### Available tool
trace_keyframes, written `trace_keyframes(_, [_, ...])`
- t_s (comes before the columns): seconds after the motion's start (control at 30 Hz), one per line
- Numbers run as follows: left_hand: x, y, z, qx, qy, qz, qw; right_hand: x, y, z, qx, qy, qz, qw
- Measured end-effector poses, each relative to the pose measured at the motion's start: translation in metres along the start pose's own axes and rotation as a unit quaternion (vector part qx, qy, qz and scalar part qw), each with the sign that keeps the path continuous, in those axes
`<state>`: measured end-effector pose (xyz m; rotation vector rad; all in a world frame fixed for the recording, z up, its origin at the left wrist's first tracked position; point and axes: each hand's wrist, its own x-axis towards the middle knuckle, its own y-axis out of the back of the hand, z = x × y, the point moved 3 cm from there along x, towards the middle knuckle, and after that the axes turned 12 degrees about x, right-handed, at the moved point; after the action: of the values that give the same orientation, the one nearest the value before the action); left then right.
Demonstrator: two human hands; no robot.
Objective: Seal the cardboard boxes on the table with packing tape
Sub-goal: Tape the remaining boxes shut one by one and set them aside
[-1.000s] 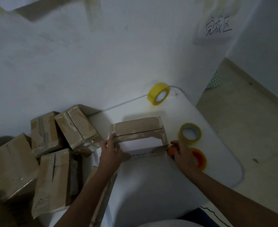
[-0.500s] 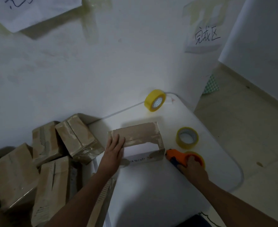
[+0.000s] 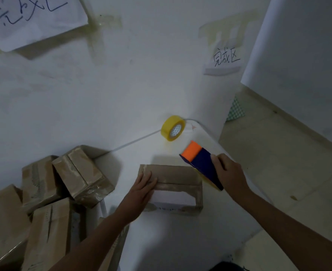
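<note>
Left hand (image 3: 141, 189) flat on cardboard box (image 3: 173, 184), pinning flaps. Right hand (image 3: 229, 173) grips tape dispenser (image 3: 202, 164) just right of box. Seam untaped; sealing not begun. Other boxes (image 3: 43, 192) stacked left.

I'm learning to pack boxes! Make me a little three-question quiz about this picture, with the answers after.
1. True or false: the left hand lies flat on top of the cardboard box on the table.
2. What does the right hand hold? A) scissors B) the tape dispenser C) a marker
3. Fill in the gap: the yellow tape roll stands on edge against the ____.

Key
1. True. Its fingers are straight and press the flaps down.
2. B. The orange and dark blue dispenser is gripped just right of the box, above its right end.
3. Wall.
</note>
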<state>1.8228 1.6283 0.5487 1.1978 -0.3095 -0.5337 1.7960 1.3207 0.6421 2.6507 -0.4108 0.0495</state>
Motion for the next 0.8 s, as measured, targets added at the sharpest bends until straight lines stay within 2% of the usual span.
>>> trace_keyframes(0.13, [0.000, -0.009, 0.008, -0.002, -0.028, 0.003, 1.000, -0.002, -0.009, -0.034, 0.004, 0.049, -0.031, 0.998])
trace_keyframes(0.3, [0.006, -0.008, 0.017, 0.014, -0.054, -0.008, 0.998, -0.007, -0.041, -0.031, -0.034, 0.030, -0.091, 0.995])
trace_keyframes(0.37, [0.010, 0.002, 0.016, 0.019, -0.054, 0.017, 0.998, -0.011, -0.049, -0.021, -0.043, 0.010, -0.104, 0.994])
trace_keyframes(0.43, [0.012, 0.019, 0.024, -0.047, 0.006, 0.044, 0.998, -0.013, -0.051, -0.014, -0.048, -0.001, -0.100, 0.994])
trace_keyframes(0.47, [0.013, 0.027, 0.027, -0.136, 0.089, 0.038, 0.986, -0.012, -0.050, -0.012, -0.050, -0.005, -0.097, 0.994])
trace_keyframes(0.5, [0.014, 0.032, 0.029, -0.250, 0.177, 0.024, 0.952, -0.011, -0.049, -0.011, -0.048, -0.007, -0.096, 0.994])
trace_keyframes(0.53, [0.016, 0.034, 0.030, -0.366, 0.252, -0.002, 0.896, -0.010, -0.048, -0.011, -0.044, -0.008, -0.094, 0.995])
trace_keyframes(0.6, [0.020, 0.036, 0.036, -0.545, 0.339, -0.041, 0.766, -0.010, -0.048, -0.012, -0.043, 0.000, -0.088, 0.995])
trace_keyframes(0.63, [0.023, 0.037, 0.040, -0.596, 0.359, -0.055, 0.716, -0.010, -0.048, -0.013, -0.046, 0.006, -0.086, 0.995])
trace_keyframes(0.67, [0.025, 0.039, 0.042, -0.621, 0.371, -0.070, 0.687, -0.012, -0.049, -0.012, -0.048, 0.013, -0.086, 0.995])
trace_keyframes(0.7, [0.026, 0.041, 0.045, -0.630, 0.376, -0.083, 0.675, -0.012, -0.051, -0.012, -0.049, 0.016, -0.088, 0.995])
trace_keyframes(0.8, [0.028, 0.049, 0.052, -0.646, 0.371, -0.098, 0.660, -0.012, -0.051, -0.010, -0.049, 0.021, -0.086, 0.995])
